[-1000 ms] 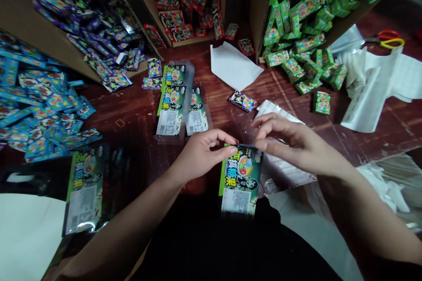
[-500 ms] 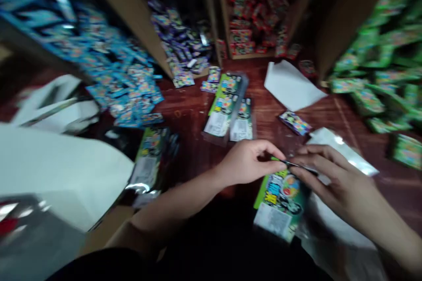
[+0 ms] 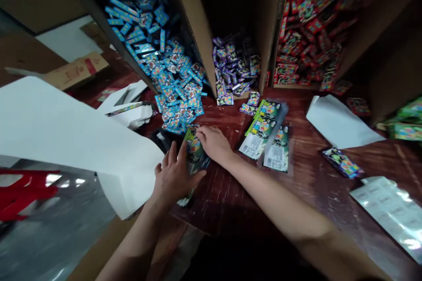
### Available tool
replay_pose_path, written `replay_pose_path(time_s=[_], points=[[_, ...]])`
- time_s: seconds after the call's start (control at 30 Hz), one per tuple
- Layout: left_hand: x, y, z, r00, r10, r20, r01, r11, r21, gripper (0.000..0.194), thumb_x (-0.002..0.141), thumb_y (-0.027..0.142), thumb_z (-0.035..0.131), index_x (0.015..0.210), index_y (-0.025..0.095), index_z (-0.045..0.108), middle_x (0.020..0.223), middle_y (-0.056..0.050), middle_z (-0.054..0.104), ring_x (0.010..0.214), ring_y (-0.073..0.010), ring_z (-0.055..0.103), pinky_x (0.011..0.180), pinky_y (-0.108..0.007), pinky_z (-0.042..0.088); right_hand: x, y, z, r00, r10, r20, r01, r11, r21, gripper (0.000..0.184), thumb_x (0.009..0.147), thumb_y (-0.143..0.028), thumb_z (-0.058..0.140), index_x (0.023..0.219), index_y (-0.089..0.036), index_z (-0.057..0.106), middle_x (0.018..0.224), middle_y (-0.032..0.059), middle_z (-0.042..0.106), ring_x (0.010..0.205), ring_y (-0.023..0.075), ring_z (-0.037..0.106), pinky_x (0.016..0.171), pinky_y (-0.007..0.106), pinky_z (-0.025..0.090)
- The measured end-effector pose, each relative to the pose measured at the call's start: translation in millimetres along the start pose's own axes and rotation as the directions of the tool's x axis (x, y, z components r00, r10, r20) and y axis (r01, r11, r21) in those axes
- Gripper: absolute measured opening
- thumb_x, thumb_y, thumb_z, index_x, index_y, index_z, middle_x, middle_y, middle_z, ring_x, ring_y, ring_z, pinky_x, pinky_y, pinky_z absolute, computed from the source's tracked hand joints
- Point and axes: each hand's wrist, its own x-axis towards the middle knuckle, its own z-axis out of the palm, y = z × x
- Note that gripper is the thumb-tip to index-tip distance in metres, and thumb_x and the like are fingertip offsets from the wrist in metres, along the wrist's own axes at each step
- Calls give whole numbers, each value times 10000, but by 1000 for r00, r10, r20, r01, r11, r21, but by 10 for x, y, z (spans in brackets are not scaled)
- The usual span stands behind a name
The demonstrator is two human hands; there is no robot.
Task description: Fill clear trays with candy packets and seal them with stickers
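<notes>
A flat green printed packet (image 3: 195,151) lies on top of a small pile at the left of the dark red table, partly hidden by my hands. My left hand (image 3: 173,174) rests over its left side, fingers spread and thumb stretched across the lower part. At the packet's upper right edge is my right hand (image 3: 214,144), its fingers curled closed on it. To the right, two more green packets (image 3: 260,129) in clear sleeves overlap. Loose purple sachets (image 3: 251,103) lie just beyond them.
Cartons at the back hold blue sachets (image 3: 174,70), purple sachets (image 3: 231,66) and red sachets (image 3: 306,44). White paper (image 3: 343,120), a purple packet (image 3: 343,162) and a sheet of clear stickers (image 3: 389,210) lie at right. A large white sheet (image 3: 82,127) juts in from the left.
My view has swung left. Both hands have moved from the right side of the table to the left pile, and the green packet held there earlier has been brought across with them.
</notes>
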Motion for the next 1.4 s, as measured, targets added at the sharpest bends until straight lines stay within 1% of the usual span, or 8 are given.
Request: replay_pose_path(time_s=[0.1,0.2,0.37,0.6,0.77,0.97,1.1,1.4], points=[[35,-107,191,999,-22,44,18,997,74,826,906,553,564,1566,138,291,1572,-267,370,1333,-486,494,1033,-671,407,-214,186,-54,999,-6,-40,-1,982,-191,618,931,-560,606,1415,-179,561,1489,182,521,1414,383,407,1144,594,331],[37,0,182,984,91,-154,-85,995,43,841,867,581,620,1525,126,360,1619,-270,271,1481,-477,285,1154,-670,263,-721,569,-362,999,-7,-49,-18,876,-482,1040,756,-598,788,1535,-51,371,1633,275,244,1522,467,156,1207,680,111],[128,687,230,927,348,-140,-373,819,-435,611,938,529,567,1446,204,467,1511,-139,510,1410,-300,470,1169,-464,378,-1518,1138,-741,996,-1,92,51,837,-546,392,980,-156,532,1365,-114,594,1389,198,622,1310,320,576,1079,481,484],[584,1599,963,974,224,42,-169,832,-529,653,846,413,695,1375,83,501,1327,-225,614,1254,-365,576,1090,-481,423,-1797,1306,-776,992,-130,4,115,869,-481,248,1026,-228,502,1169,-170,695,1225,103,731,1205,215,659,1065,360,528],[570,1660,917,924,353,147,-206,783,-587,494,867,268,645,1346,176,562,1131,-102,735,1078,-277,690,992,-398,511,-1931,1273,-1021,980,-191,-65,157,925,-345,272,1024,-261,509,1259,-219,639,1295,75,684,1243,183,622,1091,331,510],[147,1694,650,674,724,146,-152,329,-932,502,961,212,500,1463,209,506,1447,-63,594,1336,-228,546,1187,-389,360,-1910,1172,-1600,967,3,-257,-49,983,-174,507,958,-346,634,1421,-206,481,1287,134,603,1231,265,585,1063,455,514],[-3,1779,656,647,722,246,-8,329,-944,539,959,252,536,1492,202,476,1438,-80,603,1321,-254,566,1163,-433,406,-1952,1129,-1791,978,75,-196,-110,978,-178,351,915,-388,696,1198,-194,622,1062,85,636,1030,256,636,912,428,567],[-115,1953,985,674,686,275,42,335,-941,552,959,412,586,1471,227,494,1457,-83,588,1334,-269,562,1165,-426,427,-2251,1139,-1811,963,153,-224,-182,977,-113,437,918,-388,696,1307,-213,598,1132,82,623,1059,218,613,948,362,535]])
